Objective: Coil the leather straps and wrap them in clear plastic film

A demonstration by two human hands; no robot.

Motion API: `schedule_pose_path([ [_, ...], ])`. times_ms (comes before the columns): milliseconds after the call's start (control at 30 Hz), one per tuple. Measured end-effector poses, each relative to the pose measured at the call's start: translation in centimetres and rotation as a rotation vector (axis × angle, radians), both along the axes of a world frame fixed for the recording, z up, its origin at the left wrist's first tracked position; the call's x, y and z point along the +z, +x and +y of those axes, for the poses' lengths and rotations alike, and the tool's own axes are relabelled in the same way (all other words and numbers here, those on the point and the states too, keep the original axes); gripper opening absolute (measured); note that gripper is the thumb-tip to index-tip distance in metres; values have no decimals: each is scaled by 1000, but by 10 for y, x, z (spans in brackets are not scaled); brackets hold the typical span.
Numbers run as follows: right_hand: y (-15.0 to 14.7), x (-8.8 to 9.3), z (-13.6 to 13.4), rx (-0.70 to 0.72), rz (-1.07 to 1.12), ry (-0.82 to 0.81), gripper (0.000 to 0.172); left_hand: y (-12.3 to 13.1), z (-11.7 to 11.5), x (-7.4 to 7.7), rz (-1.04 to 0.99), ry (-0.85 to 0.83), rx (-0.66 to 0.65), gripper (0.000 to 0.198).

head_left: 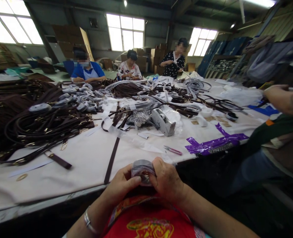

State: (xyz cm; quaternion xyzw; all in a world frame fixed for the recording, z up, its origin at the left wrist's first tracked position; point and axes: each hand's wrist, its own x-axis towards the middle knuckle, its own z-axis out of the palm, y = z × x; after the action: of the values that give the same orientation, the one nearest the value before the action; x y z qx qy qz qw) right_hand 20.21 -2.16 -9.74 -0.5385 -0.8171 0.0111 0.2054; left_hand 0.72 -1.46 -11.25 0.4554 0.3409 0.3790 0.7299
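Note:
Close to my body, in front of the table edge, I hold a coiled strap [144, 168] wrapped in greyish see-through film. It forms a small ring with a gap in the middle, where a bit of metal glints. My left hand [125, 180] is closed on its left side, thumb along the lower rim. My right hand [167, 180] grips the right side between thumb and fingers. Beyond my hands lie small pink-handled thread snips [173, 150] and a grey tape dispenser [163, 122]. A flat dark brown strap [112, 160] runs toward the table edge on the left.
Piles of dark brown straps with gold clasps [47, 129] cover the left of the table [87, 178]. Several wrapped coils [84, 96] lie behind. Purple tape [216, 143] sticks near the right edge. Three people sit or stand across; another person's arm [285, 99] is at right.

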Motion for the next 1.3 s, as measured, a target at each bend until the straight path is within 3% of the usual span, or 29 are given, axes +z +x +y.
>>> schedule_pose_path([
  [100,-1,2,0,-8,-18,-17,5,0,5,9,97,42,9,42],
  [267,-5,-2,-1,-62,38,-99,4,17,0,10,416,148,276,36],
  [367,-5,-5,-1,-93,66,-129,5,27,-6,6,278,41,298,35],
  [500,-2,-5,2,-93,122,-141,9,32,-7,6,12,-132,241,35],
  [667,0,-6,2,-74,171,-151,15,28,-2,7,-109,-184,113,39],
  [867,-2,-5,-3,-11,143,-186,12,22,-1,-12,-153,-142,16,41],
  [1000,2,-4,-1,14,31,-221,11,10,3,-16,-150,-65,-65,68],
  [1067,4,-3,1,43,-62,-210,12,1,10,-7,-99,-7,-128,72],
  [1133,6,-2,2,81,-148,-170,12,-6,18,7,30,89,-195,60],
  [1300,3,-6,1,250,-220,-67,10,-3,31,37,559,363,-368,43],
])
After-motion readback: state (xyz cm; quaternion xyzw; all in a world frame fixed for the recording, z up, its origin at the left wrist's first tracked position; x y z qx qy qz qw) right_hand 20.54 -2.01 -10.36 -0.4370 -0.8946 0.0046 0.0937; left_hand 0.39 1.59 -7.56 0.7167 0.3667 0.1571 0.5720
